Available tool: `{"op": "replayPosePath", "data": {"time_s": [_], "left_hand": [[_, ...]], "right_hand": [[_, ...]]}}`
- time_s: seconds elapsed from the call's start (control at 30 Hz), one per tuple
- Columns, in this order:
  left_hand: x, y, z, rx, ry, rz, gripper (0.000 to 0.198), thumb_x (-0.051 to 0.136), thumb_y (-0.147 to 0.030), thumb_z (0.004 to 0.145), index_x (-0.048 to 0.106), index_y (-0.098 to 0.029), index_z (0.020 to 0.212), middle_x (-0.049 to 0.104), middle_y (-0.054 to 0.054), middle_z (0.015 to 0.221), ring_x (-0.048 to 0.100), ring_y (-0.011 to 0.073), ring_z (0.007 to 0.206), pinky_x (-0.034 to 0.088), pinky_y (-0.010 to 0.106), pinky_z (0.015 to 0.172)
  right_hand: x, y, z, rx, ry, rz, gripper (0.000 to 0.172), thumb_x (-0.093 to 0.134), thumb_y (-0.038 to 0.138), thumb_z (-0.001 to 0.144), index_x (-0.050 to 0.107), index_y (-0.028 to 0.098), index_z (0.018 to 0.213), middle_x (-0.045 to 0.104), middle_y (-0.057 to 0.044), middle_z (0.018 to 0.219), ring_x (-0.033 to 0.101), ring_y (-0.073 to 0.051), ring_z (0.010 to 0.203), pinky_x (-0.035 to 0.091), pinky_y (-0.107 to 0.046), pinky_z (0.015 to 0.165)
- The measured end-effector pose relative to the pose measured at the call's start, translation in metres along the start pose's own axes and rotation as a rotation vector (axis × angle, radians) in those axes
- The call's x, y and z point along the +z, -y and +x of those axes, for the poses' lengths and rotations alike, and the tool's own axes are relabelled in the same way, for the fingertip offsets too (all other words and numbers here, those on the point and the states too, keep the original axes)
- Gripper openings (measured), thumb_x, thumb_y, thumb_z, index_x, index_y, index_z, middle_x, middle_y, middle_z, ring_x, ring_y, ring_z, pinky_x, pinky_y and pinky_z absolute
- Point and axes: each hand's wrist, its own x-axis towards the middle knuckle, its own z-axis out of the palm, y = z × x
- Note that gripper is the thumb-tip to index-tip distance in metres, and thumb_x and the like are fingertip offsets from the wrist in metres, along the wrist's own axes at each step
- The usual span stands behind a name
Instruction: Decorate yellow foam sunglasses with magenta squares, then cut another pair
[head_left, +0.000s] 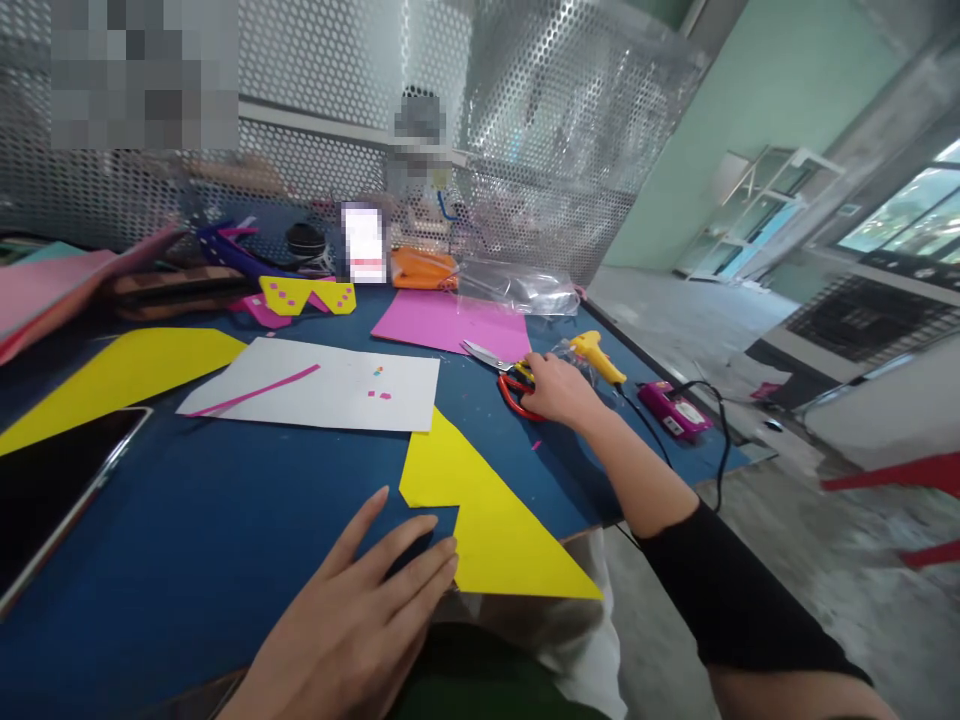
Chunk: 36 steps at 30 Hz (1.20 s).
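Note:
My left hand (375,610) lies with its fingers stretched out near the table's front edge. Its fingertips meet the left edge of a cut piece of yellow paper (487,520), which has a notch in its side. Farther off to the right, my right hand (559,388) curls over the handles of a pair of scissors (514,396). The handles are red with some yellow, and the blades point left toward a pink sheet (457,322). A white sheet (360,395) bears a thin pink strip (259,390) and tiny pink squares.
A yellow glue gun (592,350) and a purple box with a cord (673,410) are at the right. On the left lie a tablet (60,490), more yellow paper (150,365) and a yellow cutout with pink squares (289,295). A perforated metal screen (315,150) stands behind.

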Motion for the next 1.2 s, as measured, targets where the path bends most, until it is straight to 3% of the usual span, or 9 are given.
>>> {"op": "replayPosePath", "data": {"time_s": [0.1,0.17,0.3,0.37,0.47,0.57,0.77,0.9,1.2], "left_hand": [[-0.001,-0.001,0.000,-0.016,0.014,-0.010,0.023,0.064,-0.025,0.090,0.069,-0.023,0.112,0.075,-0.005,0.114,0.059,0.0190,0.115,0.008,0.046,0.124],[-0.003,-0.002,0.000,-0.011,0.040,-0.002,0.024,0.064,-0.025,0.090,0.068,-0.021,0.114,0.075,-0.005,0.116,0.058,0.0192,0.117,0.008,0.047,0.124],[-0.004,-0.001,-0.002,0.009,0.112,0.035,0.024,0.061,-0.024,0.092,0.067,-0.021,0.116,0.073,-0.005,0.120,0.056,0.0201,0.121,0.006,0.051,0.124],[-0.004,-0.001,-0.003,0.012,0.129,0.053,0.024,0.060,-0.024,0.093,0.067,-0.022,0.116,0.072,-0.005,0.121,0.054,0.0199,0.122,0.006,0.052,0.124],[-0.004,-0.001,-0.005,0.020,0.144,0.066,0.026,0.059,-0.023,0.094,0.066,-0.021,0.119,0.071,-0.003,0.124,0.051,0.0204,0.127,0.008,0.054,0.124],[-0.006,-0.002,-0.006,0.022,0.166,0.071,0.028,0.060,-0.021,0.094,0.064,-0.020,0.122,0.069,-0.002,0.128,0.049,0.0212,0.130,0.008,0.054,0.124],[-0.007,-0.001,-0.005,0.028,0.166,0.049,0.026,0.058,-0.019,0.095,0.065,-0.018,0.120,0.069,-0.002,0.128,0.049,0.0217,0.131,0.007,0.054,0.124],[-0.007,-0.001,-0.005,0.024,0.186,0.048,0.028,0.056,-0.018,0.096,0.064,-0.019,0.123,0.069,-0.003,0.128,0.050,0.0218,0.130,0.007,0.055,0.124],[-0.007,-0.002,-0.006,0.012,0.183,0.049,0.029,0.057,-0.019,0.095,0.064,-0.020,0.122,0.068,-0.002,0.129,0.050,0.0228,0.131,0.008,0.056,0.123]], "right_hand": [[-0.006,0.000,-0.011,0.017,-0.028,0.041,0.043,0.063,0.032,0.092,0.054,0.017,0.131,0.063,-0.012,0.123,0.065,-0.025,0.104,0.055,-0.045,0.087],[-0.011,-0.003,-0.031,0.017,-0.047,0.087,0.058,0.063,0.022,0.088,0.045,0.014,0.141,0.066,-0.016,0.119,0.067,-0.030,0.105,0.054,-0.045,0.089],[-0.020,-0.021,-0.106,-0.026,-0.041,0.217,0.061,0.052,0.018,0.088,0.038,0.017,0.147,0.065,-0.013,0.130,0.066,-0.027,0.114,0.054,-0.038,0.095],[-0.021,-0.031,-0.155,-0.144,-0.071,0.396,0.055,0.047,0.025,0.093,0.039,0.021,0.147,0.059,-0.011,0.140,0.061,-0.025,0.123,0.054,-0.034,0.097],[-0.019,-0.035,-0.221,-0.263,-0.054,0.501,0.051,0.047,0.031,0.096,0.041,0.033,0.147,0.065,-0.006,0.133,0.067,-0.022,0.114,0.059,-0.027,0.085],[-0.013,-0.027,-0.261,-0.295,-0.026,0.411,0.052,0.045,0.034,0.098,0.038,0.034,0.150,0.072,-0.008,0.115,0.075,-0.020,0.088,0.061,-0.022,0.061],[-0.002,-0.017,-0.268,-0.321,-0.027,0.257,0.049,0.035,0.036,0.103,0.036,0.029,0.151,0.070,-0.008,0.094,0.071,-0.015,0.064,0.054,-0.021,0.046],[-0.003,-0.019,-0.260,-0.437,-0.012,0.151,0.047,0.038,0.035,0.103,0.040,0.024,0.148,0.068,-0.006,0.089,0.066,-0.012,0.053,0.050,-0.020,0.041],[-0.001,-0.021,-0.254,-0.510,-0.014,0.071,0.049,0.038,0.031,0.102,0.038,0.022,0.150,0.068,-0.007,0.088,0.065,-0.012,0.053,0.051,-0.020,0.040]]}}
